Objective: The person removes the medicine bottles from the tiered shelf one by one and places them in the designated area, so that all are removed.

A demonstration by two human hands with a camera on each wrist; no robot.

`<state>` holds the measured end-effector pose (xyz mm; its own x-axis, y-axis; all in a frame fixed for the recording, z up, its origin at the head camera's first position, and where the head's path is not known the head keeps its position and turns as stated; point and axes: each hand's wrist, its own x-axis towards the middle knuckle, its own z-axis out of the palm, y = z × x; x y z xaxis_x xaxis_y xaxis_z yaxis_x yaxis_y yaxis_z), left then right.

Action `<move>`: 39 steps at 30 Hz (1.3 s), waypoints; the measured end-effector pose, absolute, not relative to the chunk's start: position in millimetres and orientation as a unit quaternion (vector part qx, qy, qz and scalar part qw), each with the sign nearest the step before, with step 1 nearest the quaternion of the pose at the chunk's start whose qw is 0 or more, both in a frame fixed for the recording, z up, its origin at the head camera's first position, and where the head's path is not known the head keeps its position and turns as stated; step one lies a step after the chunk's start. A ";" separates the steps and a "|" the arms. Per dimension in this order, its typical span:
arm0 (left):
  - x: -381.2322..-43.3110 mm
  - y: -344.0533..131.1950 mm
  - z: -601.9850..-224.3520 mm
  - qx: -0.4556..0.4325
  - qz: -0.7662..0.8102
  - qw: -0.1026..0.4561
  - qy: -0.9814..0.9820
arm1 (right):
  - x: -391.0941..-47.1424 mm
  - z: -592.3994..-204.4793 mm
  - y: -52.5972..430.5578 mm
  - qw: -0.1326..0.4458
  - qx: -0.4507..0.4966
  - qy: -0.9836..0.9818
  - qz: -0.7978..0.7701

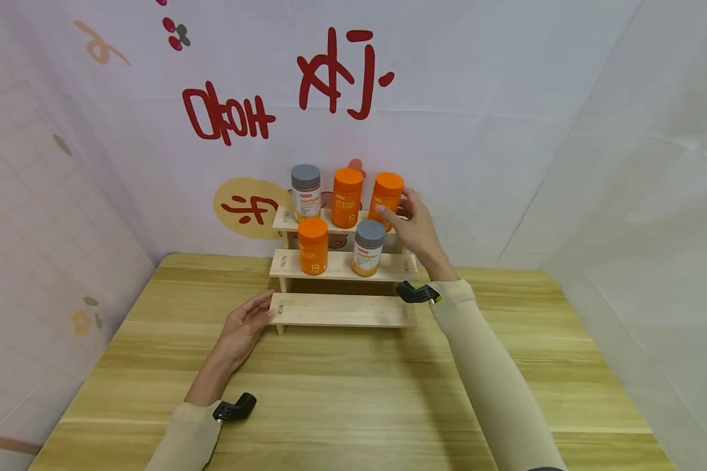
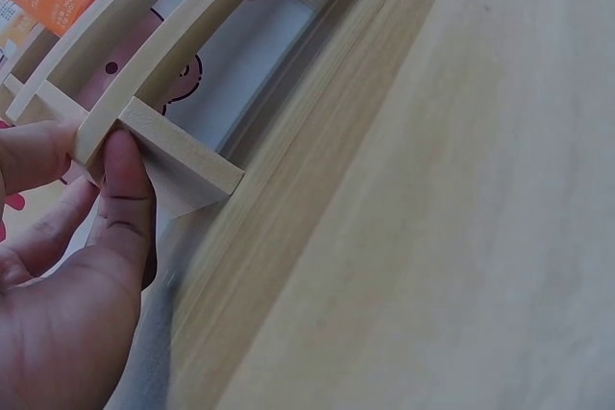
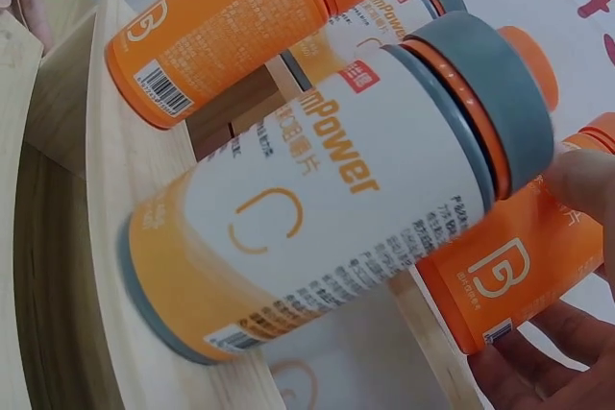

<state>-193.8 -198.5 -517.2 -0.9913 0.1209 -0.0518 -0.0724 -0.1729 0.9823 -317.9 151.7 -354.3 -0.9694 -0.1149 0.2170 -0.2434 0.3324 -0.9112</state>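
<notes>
A three-tier wooden shelf (image 1: 342, 310) stands against the back wall. My left hand (image 1: 243, 330) pinches the left end of its lowest tier between thumb and fingers, as the left wrist view shows. On the top tier, my right hand (image 1: 417, 229) grips the rightmost orange bottle (image 1: 387, 193), thumb in front and fingers round its far side. Left of it on that tier stand another orange bottle (image 1: 347, 199) and a grey-lidded white bottle (image 1: 306, 193). The middle tier bears an orange bottle (image 1: 313, 246) and a white bottle with a grey lid (image 3: 317, 194), large in the right wrist view.
The shelf rests on a wood-grain table (image 1: 330, 399). Behind it hangs a white backdrop (image 1: 465, 131) with red characters and small drawings. Dark wrist devices (image 1: 235, 407) sit at both cuffs. The lowest tier carries no bottle.
</notes>
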 end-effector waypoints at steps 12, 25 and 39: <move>-194.3 -198.7 -517.9 0.023 0.766 0.068 0.638 | -305.2 -360.4 171.3 0.089 0.115 -0.804 0.577; -192.9 -198.6 -516.4 0.022 0.765 0.066 0.640 | -284.6 -364.4 197.0 0.114 0.118 -0.785 0.598; -193.4 -199.5 -518.5 0.022 0.773 0.065 0.631 | -267.2 -374.7 216.6 0.136 0.102 -0.784 0.597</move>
<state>-193.4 -199.5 -518.5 -0.9906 0.1283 -0.0478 -0.0724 -0.1946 0.9782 -267.2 216.6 -374.7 -0.9420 0.0029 0.3356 -0.3227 0.2670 -0.9081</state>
